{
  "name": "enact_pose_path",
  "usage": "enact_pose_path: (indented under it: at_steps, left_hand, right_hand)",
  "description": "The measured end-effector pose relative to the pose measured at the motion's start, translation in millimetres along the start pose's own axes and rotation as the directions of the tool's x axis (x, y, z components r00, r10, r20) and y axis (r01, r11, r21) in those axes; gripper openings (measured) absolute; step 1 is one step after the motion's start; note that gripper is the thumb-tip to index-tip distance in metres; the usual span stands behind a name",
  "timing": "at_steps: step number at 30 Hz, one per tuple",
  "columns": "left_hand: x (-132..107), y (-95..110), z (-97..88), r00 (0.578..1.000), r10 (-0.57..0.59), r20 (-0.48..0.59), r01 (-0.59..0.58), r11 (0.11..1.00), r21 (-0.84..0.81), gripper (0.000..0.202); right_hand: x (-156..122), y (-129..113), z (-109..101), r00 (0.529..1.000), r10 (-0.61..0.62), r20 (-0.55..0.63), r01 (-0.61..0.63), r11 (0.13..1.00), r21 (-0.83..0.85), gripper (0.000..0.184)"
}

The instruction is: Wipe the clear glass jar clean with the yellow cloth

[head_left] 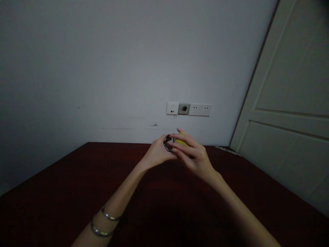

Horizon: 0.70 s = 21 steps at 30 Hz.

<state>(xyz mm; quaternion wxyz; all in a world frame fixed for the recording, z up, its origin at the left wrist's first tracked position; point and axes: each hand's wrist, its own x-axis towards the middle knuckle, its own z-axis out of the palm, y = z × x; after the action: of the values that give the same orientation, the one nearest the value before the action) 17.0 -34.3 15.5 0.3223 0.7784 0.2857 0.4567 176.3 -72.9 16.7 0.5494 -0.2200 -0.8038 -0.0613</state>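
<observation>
Both my hands meet in front of me, raised above the dark red table top. My left hand point(158, 151) is closed around a shiny, dark metallic looped band point(166, 143), which looks like a watch bracelet; most of it is hidden by my fingers. From the right, my right hand point(194, 154) pinches a small yellow thing point(181, 140), perhaps a sponge or cloth, against or close beside the band. Whether the two touch cannot be made out. Two silver bangles point(101, 233) circle my left forearm.
Beneath my hands spreads the dark red table point(77, 188), its far edge against a pale wall point(115, 68). A row of wall sockets point(194, 109) sits above that edge. On the right stands a panelled cream door point(290, 137); a thin flat strip point(227, 150) lies at the back right.
</observation>
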Motion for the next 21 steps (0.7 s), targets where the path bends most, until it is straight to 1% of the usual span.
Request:
enact_pose_path:
  at_steps: [1,2,3,6,8,10,13,15,18,19,21]
  left_hand:
    - [0.3,-1.1,0.5,1.0,-0.004,-0.001,0.004,1.0,-0.007,0.062]
    - [0.6,-1.7,0.9,1.0,-0.011,0.001,0.011,1.0,-0.022,0.061]
    - [0.6,-1.5,1.3,1.0,-0.019,0.003,0.019,0.999,-0.045,0.06]
    - [0.1,1.8,2.1,0.998,-0.06,0.014,0.062,0.99,-0.125,0.055]
    - [-0.5,4.1,2.3,0.994,-0.103,0.044,0.11,0.976,-0.189,0.057]
    - [-1.1,5.0,2.2,0.987,-0.138,0.088,0.156,0.955,-0.253,0.061]
    - [-2.0,5.4,1.4,0.981,-0.137,0.138,0.175,0.932,-0.317,0.062]
    - [-2.5,6.2,0.8,0.98,-0.124,0.155,0.169,0.929,-0.33,0.063]
    - [-2.9,7.9,0.0,0.977,-0.097,0.19,0.16,0.922,-0.352,0.067]
    - [-2.8,8.1,-0.2,0.976,-0.086,0.199,0.155,0.919,-0.364,0.068]
    - [-2.2,7.9,-0.5,0.975,-0.066,0.211,0.145,0.911,-0.386,0.069]
  right_hand:
    - [0.1,0.2,-1.0,0.999,-0.025,0.044,0.025,1.0,0.002,0.03]
    - [0.1,0.8,-1.9,0.998,-0.033,0.06,0.033,0.999,0.003,0.03]
    - [0.2,1.7,-2.8,0.999,-0.025,0.047,0.025,1.0,0.003,0.03]
    - [0.3,4.8,-5.0,0.998,0.023,-0.05,-0.023,1.0,0.011,0.028]
    - [0.4,5.7,-6.9,0.998,0.029,-0.063,-0.027,0.999,0.026,0.028]
    - [0.7,4.8,-9.2,1.0,0.0,-0.016,0.0,0.999,0.049,0.029]
    - [1.8,2.1,-11.2,0.999,-0.032,0.04,0.029,0.996,0.083,0.029]
    - [2.7,1.3,-10.7,1.0,0.008,-0.004,-0.008,0.995,0.101,0.027]
    - [3.1,2.1,-8.9,0.982,0.136,-0.135,-0.116,0.983,0.142,0.024]
    - [3.0,2.4,-8.6,0.972,0.169,-0.162,-0.143,0.977,0.159,0.023]
    - [2.4,2.1,-8.8,0.968,0.184,-0.174,-0.151,0.971,0.185,0.023]
